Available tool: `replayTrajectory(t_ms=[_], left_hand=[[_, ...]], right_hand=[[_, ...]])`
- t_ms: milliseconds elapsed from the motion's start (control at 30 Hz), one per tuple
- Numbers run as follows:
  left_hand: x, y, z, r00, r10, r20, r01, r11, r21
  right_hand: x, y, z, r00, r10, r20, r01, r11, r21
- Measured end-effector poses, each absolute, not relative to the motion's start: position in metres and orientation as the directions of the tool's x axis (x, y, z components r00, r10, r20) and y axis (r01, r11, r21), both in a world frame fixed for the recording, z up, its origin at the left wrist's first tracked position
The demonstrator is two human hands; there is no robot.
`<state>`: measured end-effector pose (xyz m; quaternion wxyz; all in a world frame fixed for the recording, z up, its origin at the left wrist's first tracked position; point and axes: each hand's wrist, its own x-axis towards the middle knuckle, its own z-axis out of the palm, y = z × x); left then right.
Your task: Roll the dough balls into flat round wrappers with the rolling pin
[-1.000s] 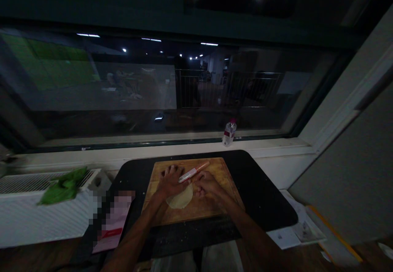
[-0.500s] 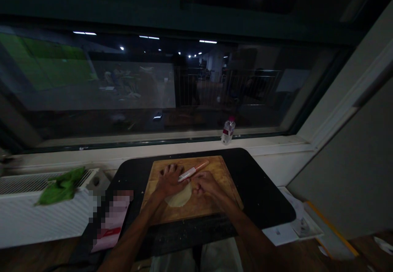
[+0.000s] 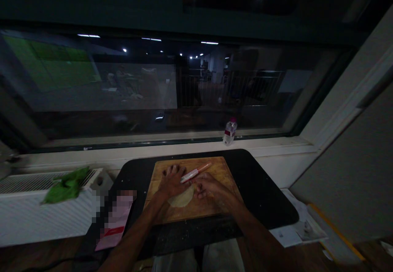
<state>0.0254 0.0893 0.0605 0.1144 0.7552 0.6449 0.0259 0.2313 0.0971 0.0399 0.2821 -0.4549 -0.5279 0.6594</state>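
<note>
Both hands on a rolling pin over dough

In the middle of the cutting board (image 3: 201, 211) lies a flat dough disc (image 3: 181, 200). The rolling pin (image 3: 195, 172) slants across the board's far half. The left hand (image 3: 172, 182) rests on it, fingers spread flat; the right hand (image 3: 209, 186) has fingers bent, grip unclear

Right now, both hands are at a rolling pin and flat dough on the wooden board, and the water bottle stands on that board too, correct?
Not quite. In the head view the water bottle stands on the windowsill beyond the table, not on the wooden board. The rest holds: the left hand and right hand are at the rolling pin and flat dough there.
</note>
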Motion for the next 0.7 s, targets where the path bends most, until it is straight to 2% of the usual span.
replayTrajectory(t_ms=[367,533,700], left_hand=[[0.026,0.091,0.057,0.157,0.984,-0.081,0.965,-0.136,0.224],[0.015,0.089,0.052,0.204,0.979,0.026,0.939,-0.203,0.278],[0.012,0.087,0.052,0.250,0.967,0.055,0.920,-0.255,0.299]], right_hand=[[0.231,0.097,0.019,-0.310,0.929,-0.201,0.190,-0.146,-0.971],[0.232,0.097,0.014,-0.366,0.926,-0.090,0.309,0.030,-0.951],[0.231,0.096,0.015,-0.378,0.922,-0.088,0.326,0.044,-0.944]])
